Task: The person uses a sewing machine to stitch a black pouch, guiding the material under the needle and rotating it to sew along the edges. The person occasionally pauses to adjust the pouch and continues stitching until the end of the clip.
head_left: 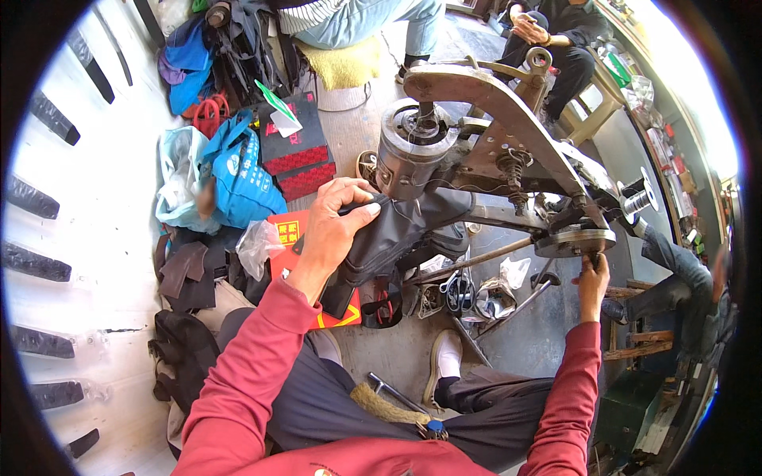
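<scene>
A worn metal hand-cranked sewing machine (508,111) stands in front of me, with a thick round cylinder (405,159) at its left end. Under that end lies a black bag (389,238), its cloth bunched along the machine's arm. My left hand (337,222) is closed on the bag's upper left edge, thumb on top, close beside the cylinder. On the right, my right hand (590,284) grips the near rim of the round hand wheel (571,243); its fingers are partly hidden. The stitching point is hidden from view.
A blue bag (242,163), a dark box with red sides (298,151) and a red box (294,226) lie left. Shoes and small tools (460,293) are on the floor beneath. Two people sit beyond the machine; one has clasped hands (530,30). A metal thread spool (637,198) sits right.
</scene>
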Demonstrator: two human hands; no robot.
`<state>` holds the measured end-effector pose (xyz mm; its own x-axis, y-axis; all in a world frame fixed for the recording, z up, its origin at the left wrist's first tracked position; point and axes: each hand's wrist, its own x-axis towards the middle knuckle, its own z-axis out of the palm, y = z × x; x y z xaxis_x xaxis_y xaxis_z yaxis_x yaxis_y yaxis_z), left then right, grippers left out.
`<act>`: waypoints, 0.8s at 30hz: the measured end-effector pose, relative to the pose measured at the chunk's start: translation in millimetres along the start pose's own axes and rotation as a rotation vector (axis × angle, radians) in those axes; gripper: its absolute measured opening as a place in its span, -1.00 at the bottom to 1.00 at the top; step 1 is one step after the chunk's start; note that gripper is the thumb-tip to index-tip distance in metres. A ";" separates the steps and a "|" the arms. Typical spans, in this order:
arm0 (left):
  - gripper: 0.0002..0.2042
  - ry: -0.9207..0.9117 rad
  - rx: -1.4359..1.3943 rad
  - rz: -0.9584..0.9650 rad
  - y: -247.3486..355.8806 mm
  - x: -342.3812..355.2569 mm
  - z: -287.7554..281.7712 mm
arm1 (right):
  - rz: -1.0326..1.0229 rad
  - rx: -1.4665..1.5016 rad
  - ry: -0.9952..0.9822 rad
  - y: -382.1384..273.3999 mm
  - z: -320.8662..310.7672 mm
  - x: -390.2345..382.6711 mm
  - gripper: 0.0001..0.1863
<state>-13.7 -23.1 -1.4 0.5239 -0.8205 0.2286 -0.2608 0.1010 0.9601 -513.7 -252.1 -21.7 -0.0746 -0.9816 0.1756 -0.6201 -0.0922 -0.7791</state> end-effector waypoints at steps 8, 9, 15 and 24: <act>-0.85 -0.018 0.012 -0.011 0.2 1.3 -0.4 | 0.229 0.259 -0.407 -38.5 73.2 -64.1 -0.77; -0.86 -0.017 0.012 -0.013 0.3 1.0 -0.5 | 0.255 0.279 -0.454 -54.0 72.3 -70.6 -0.76; -0.90 -0.030 0.024 -0.016 1.4 1.5 -1.0 | -0.032 0.272 -0.288 -130.7 17.8 -61.4 -0.83; -0.89 -0.035 0.035 -0.001 -1.1 3.6 -0.5 | 0.028 0.007 -0.014 -43.1 -19.5 -1.2 -0.85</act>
<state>-11.1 -25.9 -1.6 0.4959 -0.8396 0.2217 -0.2890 0.0812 0.9539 -502.1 -243.8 23.4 -0.0815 -0.9861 0.1451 -0.6127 -0.0653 -0.7877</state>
